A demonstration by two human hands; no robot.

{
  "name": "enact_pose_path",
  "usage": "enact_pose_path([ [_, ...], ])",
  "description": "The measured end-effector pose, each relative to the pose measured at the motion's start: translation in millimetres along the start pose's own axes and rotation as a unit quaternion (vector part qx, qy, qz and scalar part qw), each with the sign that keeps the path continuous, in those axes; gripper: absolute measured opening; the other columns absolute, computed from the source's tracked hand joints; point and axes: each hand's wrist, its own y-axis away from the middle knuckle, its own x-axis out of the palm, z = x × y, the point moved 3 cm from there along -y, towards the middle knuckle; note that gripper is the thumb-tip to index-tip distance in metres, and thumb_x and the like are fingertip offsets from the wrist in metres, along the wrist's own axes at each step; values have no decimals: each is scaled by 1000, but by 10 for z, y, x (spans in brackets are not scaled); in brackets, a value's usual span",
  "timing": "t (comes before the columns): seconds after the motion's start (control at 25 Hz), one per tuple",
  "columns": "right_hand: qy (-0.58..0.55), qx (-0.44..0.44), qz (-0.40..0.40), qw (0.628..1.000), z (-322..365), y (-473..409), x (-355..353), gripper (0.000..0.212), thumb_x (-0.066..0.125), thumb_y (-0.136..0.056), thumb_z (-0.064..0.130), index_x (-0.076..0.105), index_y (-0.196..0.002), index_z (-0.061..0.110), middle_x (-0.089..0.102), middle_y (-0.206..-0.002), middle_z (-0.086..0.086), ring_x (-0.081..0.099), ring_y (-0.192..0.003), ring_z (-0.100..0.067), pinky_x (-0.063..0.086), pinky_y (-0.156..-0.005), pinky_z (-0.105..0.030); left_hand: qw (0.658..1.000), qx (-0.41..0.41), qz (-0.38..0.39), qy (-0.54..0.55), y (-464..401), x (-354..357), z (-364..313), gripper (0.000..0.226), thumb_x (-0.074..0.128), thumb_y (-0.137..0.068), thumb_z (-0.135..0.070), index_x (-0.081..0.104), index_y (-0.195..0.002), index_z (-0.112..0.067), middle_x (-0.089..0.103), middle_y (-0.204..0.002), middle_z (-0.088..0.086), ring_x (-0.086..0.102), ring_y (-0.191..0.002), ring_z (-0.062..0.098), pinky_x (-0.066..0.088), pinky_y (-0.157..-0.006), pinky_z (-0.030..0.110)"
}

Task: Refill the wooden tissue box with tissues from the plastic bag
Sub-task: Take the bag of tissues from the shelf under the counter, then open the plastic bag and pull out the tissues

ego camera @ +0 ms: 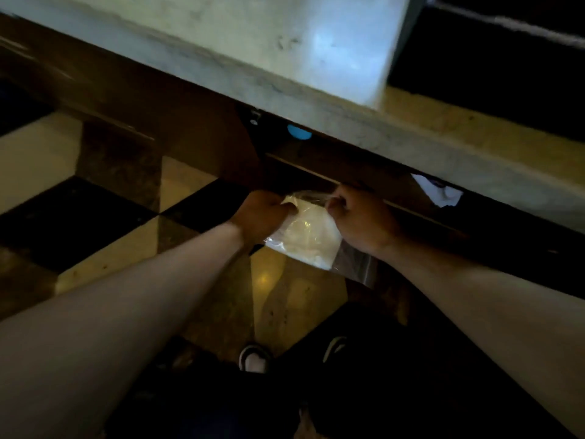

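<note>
A clear plastic bag [308,236] full of white tissues hangs in the air in front of me, below the counter's edge. My left hand [264,213] grips its top left corner. My right hand [361,217] pinches the top right edge of the same bag. Both fists are closed on the plastic. The wooden tissue box is not in view.
A pale stone counter [411,134] runs diagonally above my hands, with dark wooden cabinet fronts [190,122] and an open shelf under it. A white cloth [440,193] and a blue round object [299,133] show in that shelf. Checkered floor tiles [95,217] and my shoes [254,359] lie below.
</note>
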Motion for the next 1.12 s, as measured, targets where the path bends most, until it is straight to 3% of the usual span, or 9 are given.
enact_pose_path([
  [0.16, -10, 29, 56, 998, 541, 316, -310, 16, 48, -101, 36, 57, -94, 26, 60, -90, 5, 57, -79, -12, 37, -58, -24, 999, -29, -11, 16, 658, -447, -235, 43, 70, -93, -25, 61, -132, -10, 66, -120, 9, 64, -105, 23, 57, -87, 36],
  [0.28, -31, 34, 85, 995, 883, 525, -652, 14, 49, -98, 40, 56, -99, 28, 61, -88, 5, 57, -76, -12, 39, -58, -28, 999, -28, 1, 27, 1129, -741, -491, 36, 67, -95, -22, 63, -128, -10, 69, -112, 8, 70, -94, 22, 60, -69, 29],
  [0.44, -65, 21, 96, 993, 1243, 733, -1234, 12, 54, -96, 43, 56, -101, 32, 58, -87, 13, 58, -78, -5, 43, -57, -25, 999, -28, 4, 44, 1624, -1002, -919, 25, 65, -96, -18, 68, -120, -13, 70, -108, 8, 71, -93, 24, 63, -75, 36],
  [0.56, -58, 17, 119, 991, 1392, 874, -1653, 14, 55, -96, 44, 60, -96, 31, 60, -86, 14, 57, -78, -3, 39, -56, -24, 998, -14, -8, 55, 1919, -1104, -1296, 31, 68, -93, -16, 65, -124, -16, 68, -103, 1, 71, -88, 19, 63, -64, 26],
  [0.72, -104, 38, 150, 982, 1441, 1013, -2216, 19, 63, -93, 44, 66, -97, 25, 68, -91, 7, 66, -78, -6, 46, -59, -21, 996, -5, -26, 80, 2217, -1086, -1690, 38, 73, -90, -17, 65, -127, -19, 67, -101, -2, 73, -82, 15, 61, -61, 24],
  [0.88, -97, 1, 149, 984, 1358, 1017, -2735, 12, 74, -86, 34, 71, -84, 23, 73, -71, 8, 66, -56, 3, 46, -52, -14, 988, -20, -61, 143, 2373, -1031, -1915, 47, 74, -88, -11, 60, -134, -11, 67, -114, 6, 70, -98, 23, 63, -82, 37],
  [0.96, -129, 1, 138, 982, 1286, 927, -2849, 7, 76, -86, 26, 73, -80, 22, 74, -65, 10, 66, -55, 4, 50, -60, -20, 977, -33, -48, 206, 2346, -1017, -1920, 48, 70, -90, -3, 57, -136, -3, 66, -121, 14, 70, -100, 27, 63, -79, 40],
  [1.04, -199, 17, 150, 968, 1244, 850, -2977, 2, 76, -86, 19, 76, -86, 21, 77, -78, 2, 70, -67, -3, 59, -71, -29, 962, -38, -60, 262, 2354, -991, -1947, 46, 67, -90, 3, 56, -135, 1, 64, -125, 20, 70, -99, 30, 64, -69, 38],
  [1.12, -301, 54, 152, 940, 1200, 740, -3073, 13, 77, -85, 13, 76, -96, 19, 77, -96, -7, 73, -81, -15, 62, -79, -37, 947, -47, -67, 309, 2287, -1013, -2006, 44, 65, -91, 6, 55, -134, 2, 63, -125, 21, 69, -102, 33, 64, -66, 40],
])
